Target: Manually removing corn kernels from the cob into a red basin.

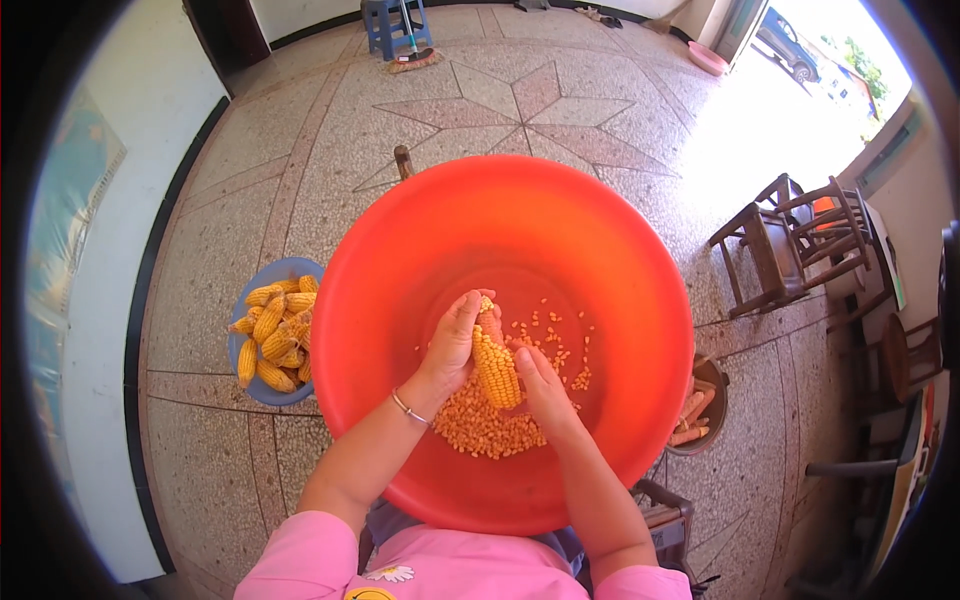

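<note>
Above the inside of a large red plastic basin [502,495], my left hand [450,341] grips an ear of corn [497,375] near its upper end. Yellow kernels cover the lower part of the ear. A bare reddish cob section [490,324] shows at the top with a few pale kernels at its tip; whether it belongs to the same ear, I cannot tell. My right hand [544,386] holds the ear from the right, thumb upward and other fingers mostly hidden. Loose corn kernels [487,435] lie heaped below the hands, others scattered to the right.
Left of the basin, a blue bowl [238,352] holds several unshelled ears. To the right, a dark bucket [721,401] contains stripped cobs [694,420]. Wooden chairs [780,255] stand further right. A broom [412,58] and blue stool [384,30] are at the far side.
</note>
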